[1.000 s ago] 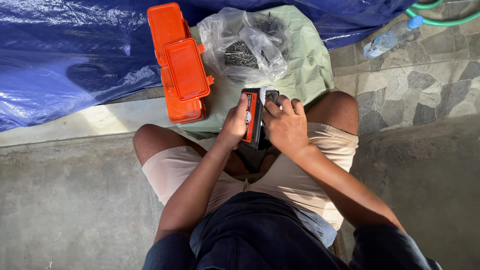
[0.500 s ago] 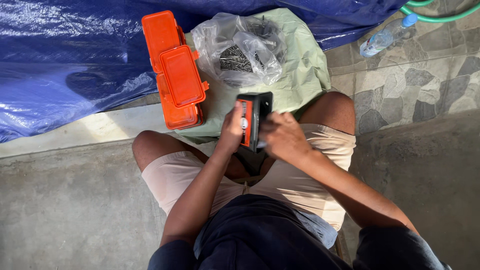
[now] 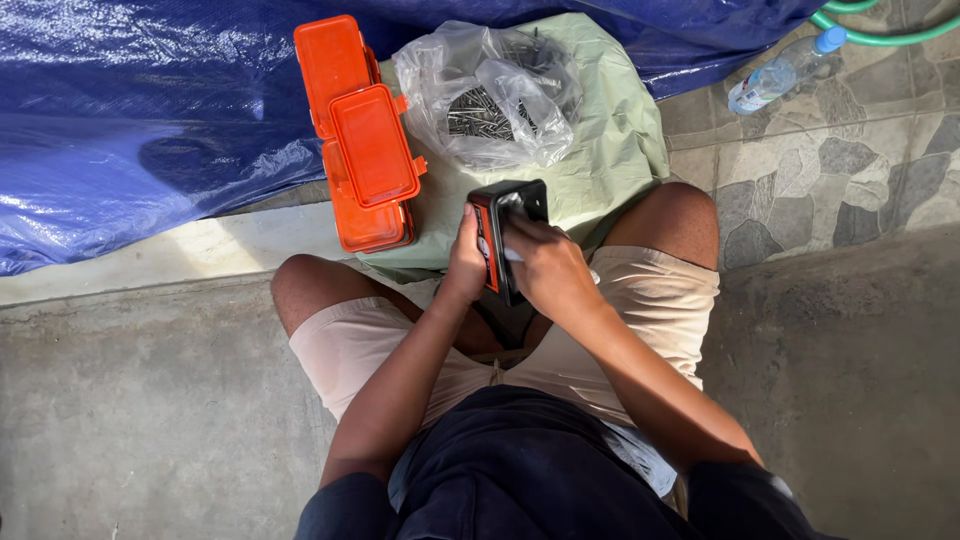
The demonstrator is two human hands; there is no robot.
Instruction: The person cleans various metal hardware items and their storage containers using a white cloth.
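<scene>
Between the knees, left hand (image 3: 466, 262) grips a black-and-red box (image 3: 508, 236); right hand (image 3: 547, 268) closes on white cloth (image 3: 512, 255), wiping unfinished. Orange case (image 3: 360, 135) at 11 o'clock sits closed, untouched.

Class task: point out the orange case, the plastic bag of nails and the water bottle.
orange case (image 3: 372, 145), head view, on its raised lid.
plastic bag of nails (image 3: 490, 100), head view, on the clear plastic over the nails.
water bottle (image 3: 775, 78), head view, on its clear body.

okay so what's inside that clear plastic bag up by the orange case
The clear plastic bag holds a heap of thin dark metal pieces, nail-like as far as the view shows. The crumpled plastic hides much of the heap and whatever lies beneath it. The bag rests on a pale green cloth.
</scene>
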